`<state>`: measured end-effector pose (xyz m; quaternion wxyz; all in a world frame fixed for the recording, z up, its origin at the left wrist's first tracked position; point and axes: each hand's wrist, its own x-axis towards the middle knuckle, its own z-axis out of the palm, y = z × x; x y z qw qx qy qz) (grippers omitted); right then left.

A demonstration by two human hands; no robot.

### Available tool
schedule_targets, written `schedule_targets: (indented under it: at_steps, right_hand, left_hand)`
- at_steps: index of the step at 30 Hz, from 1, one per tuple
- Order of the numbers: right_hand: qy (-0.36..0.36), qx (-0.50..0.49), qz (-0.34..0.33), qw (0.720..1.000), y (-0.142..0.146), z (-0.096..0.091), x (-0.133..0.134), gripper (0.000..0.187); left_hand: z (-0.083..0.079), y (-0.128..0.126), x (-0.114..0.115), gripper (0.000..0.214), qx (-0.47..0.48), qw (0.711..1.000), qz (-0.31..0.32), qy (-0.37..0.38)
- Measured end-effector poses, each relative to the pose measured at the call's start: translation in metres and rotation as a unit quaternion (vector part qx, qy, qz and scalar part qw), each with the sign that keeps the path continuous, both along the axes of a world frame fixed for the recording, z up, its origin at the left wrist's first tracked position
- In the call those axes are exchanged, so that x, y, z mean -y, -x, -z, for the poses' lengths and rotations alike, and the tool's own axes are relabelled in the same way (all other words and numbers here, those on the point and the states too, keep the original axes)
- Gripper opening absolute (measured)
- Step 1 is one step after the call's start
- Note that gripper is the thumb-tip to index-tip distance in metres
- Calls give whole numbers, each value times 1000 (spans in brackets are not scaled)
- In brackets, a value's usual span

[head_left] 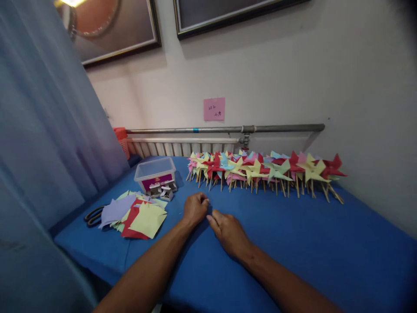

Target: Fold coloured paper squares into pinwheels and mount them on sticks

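My left hand (195, 208) rests on the blue cloth with its fingers curled into a loose fist. Close beside it, a small gap away, lies my right hand (229, 231), also closed, thumb against the fingers. Nothing shows in either hand, though the palms are hidden. To the left is a loose pile of coloured paper squares (148, 219), some with cut corners. The black handles of scissors (94, 216) stick out beside the pile. Beyond my hands, paper pinwheels (252, 171) on thin sticks lie in a long, dense row.
A clear plastic box (155, 170) stands behind the paper, with small opened cartons (167, 192) before it. Blue cloth (293, 252) covers the table. A metal pipe (286, 128) and a radiator (182, 149) run along the wall. A blue curtain (42, 108) hangs at the left.
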<state>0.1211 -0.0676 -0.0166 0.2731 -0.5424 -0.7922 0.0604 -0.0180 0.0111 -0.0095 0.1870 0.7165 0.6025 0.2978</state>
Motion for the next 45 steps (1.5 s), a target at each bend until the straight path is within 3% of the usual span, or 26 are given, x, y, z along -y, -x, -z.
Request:
schedule_targets:
  at_steps: [5, 9, 11, 13, 16, 22, 31, 34, 37, 41, 45]
  right_hand:
    - [1, -45, -11, 999, -4, 2, 0, 35]
    - [-12, -77, -15, 997, -5, 4, 0, 33]
    - [-18, -93, -12, 995, -5, 5, -1, 29]
    - [-21, -106, -8, 994, -4, 5, -4, 24]
    - [-10, -123, 5, 992, -2, 6, -9, 18]
    - [17, -159, 16, 987, -3, 5, -10, 18]
    - [24, -165, 4, 986, -4, 7, -7, 16]
    - [33, -164, 2, 986, -4, 5, -7, 16]
    - [44, -166, 2, 985, -4, 4, -6, 16]
    - [52, -174, 3, 983, -4, 5, -6, 18]
    - [39, -208, -3, 977, -5, 6, -7, 27]
  left_hand:
    - [-14, 7, 13, 17, -9, 999, 31, -33]
    - [-11, 43, 51, 20, -61, 991, 30, -117]
    - [-1, 70, 75, 25, -114, 979, -13, -169]
    - [10, 99, 96, 22, -174, 956, -103, -210]
    - [22, 131, 112, 22, -250, 925, -193, -213]
    - [27, 142, 110, 27, -289, 912, -250, -151]
    - [29, 150, 114, 25, -206, 934, -238, -171]
    - [30, 156, 112, 27, -175, 933, -263, -171]
    - [33, 163, 109, 25, -87, 939, -282, -177]
    - [38, 169, 109, 30, 62, 953, -249, -161]
    - [34, 171, 111, 33, 89, 945, -262, -175]
